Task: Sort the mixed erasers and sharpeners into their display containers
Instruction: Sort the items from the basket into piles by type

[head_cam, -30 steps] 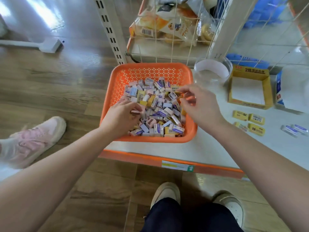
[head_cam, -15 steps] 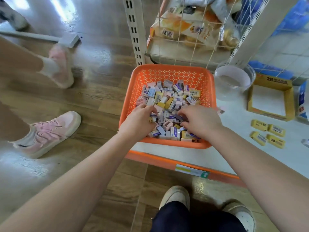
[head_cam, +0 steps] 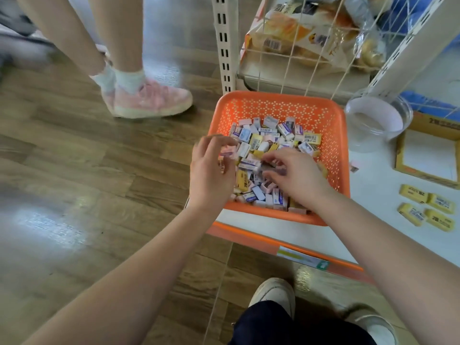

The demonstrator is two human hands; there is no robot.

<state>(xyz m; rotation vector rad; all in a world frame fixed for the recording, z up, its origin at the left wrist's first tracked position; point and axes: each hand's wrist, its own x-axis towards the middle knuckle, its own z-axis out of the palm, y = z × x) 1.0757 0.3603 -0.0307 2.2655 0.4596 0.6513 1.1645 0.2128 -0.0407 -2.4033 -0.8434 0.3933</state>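
An orange perforated basket [head_cam: 276,105] sits on the white shelf, filled with several mixed small erasers [head_cam: 271,138] in white, yellow, pink and blue wrappers. My left hand [head_cam: 211,173] hovers over the basket's left edge with curled fingers holding pink-wrapped erasers. My right hand [head_cam: 296,178] is down in the pile, thumb and forefinger pinching a small eraser; motion blur hides the detail. A yellow cardboard display box [head_cam: 403,168] lies at the right with only its white floor showing. A clear round jar [head_cam: 373,135] stands behind the basket's right corner.
Several yellow erasers [head_cam: 425,207] lie loose on the shelf [head_cam: 373,215] at the right. Another person's legs and pink shoe [head_cam: 151,100] stand on the wood floor left of the basket. A wire rack with snack bags [head_cam: 306,41] rises behind. My shoes [head_cam: 273,295] are below.
My left hand has lifted out of the pile to the basket's left edge with erasers in it. My right hand moved toward the middle of the pile. The other person stepped closer.
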